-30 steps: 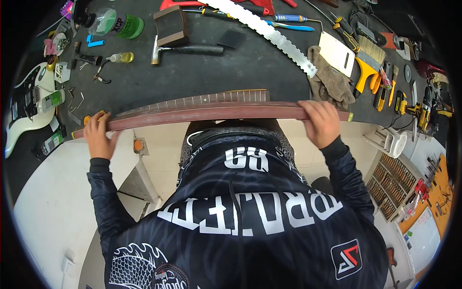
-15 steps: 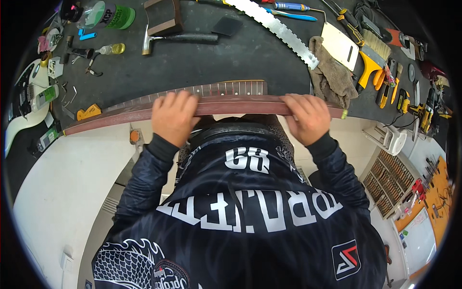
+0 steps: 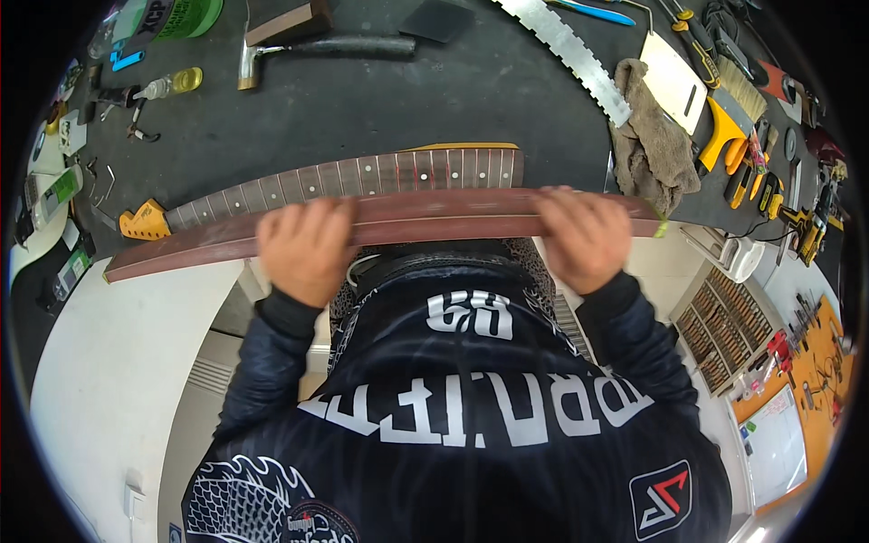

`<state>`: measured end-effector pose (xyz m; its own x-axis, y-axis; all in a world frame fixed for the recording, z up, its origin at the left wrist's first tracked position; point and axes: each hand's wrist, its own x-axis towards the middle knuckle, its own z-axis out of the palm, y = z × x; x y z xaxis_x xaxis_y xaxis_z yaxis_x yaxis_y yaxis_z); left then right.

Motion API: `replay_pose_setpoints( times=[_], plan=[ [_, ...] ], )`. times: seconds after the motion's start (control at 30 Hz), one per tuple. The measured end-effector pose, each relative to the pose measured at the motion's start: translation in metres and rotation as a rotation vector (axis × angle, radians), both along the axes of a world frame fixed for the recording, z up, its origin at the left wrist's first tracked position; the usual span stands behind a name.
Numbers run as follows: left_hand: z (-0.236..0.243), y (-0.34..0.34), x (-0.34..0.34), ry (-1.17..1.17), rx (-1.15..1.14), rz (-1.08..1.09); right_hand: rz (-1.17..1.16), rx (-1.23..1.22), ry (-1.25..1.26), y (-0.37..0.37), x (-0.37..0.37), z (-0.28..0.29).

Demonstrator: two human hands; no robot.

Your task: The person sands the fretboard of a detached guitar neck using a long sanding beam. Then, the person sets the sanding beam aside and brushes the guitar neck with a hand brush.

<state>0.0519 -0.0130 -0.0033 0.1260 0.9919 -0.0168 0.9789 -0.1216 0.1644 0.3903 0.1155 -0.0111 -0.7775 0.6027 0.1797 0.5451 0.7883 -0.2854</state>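
A long reddish-brown straight beam (image 3: 434, 215) lies across the bench's front edge, with both hands closed over it. My left hand (image 3: 306, 242) grips it left of centre, fingers wrapped over the top; my right hand (image 3: 584, 233) grips it toward the right end, slightly blurred. Just behind the beam lies a guitar neck, its dark fretboard (image 3: 389, 170) with dot inlays and frets or slots, some reddish, and a yellow wooden headstock (image 3: 145, 221) at the left.
On the dark bench (image 3: 317, 109) lie a hammer (image 3: 335, 48), notched steel straightedge (image 3: 570, 56), brown cloth (image 3: 654, 145), small yellow-liquid bottle (image 3: 181, 82), brushes (image 3: 724, 122) and several hand tools. A white guitar body (image 3: 41, 176) is far left, a pegboard (image 3: 815, 362) right.
My left hand has moved inward from the beam's left end to nearer the middle. The beam sits a little lower in the picture, showing more fretboard behind it.
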Motion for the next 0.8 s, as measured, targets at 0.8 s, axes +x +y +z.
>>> replay_pose_setpoints(
  times=[0.8],
  plan=[
    [0.004,-0.002,-0.048,-0.008,-0.061,0.021,-0.012,-0.103,0.028,0.003,-0.052,0.009]
  ],
)
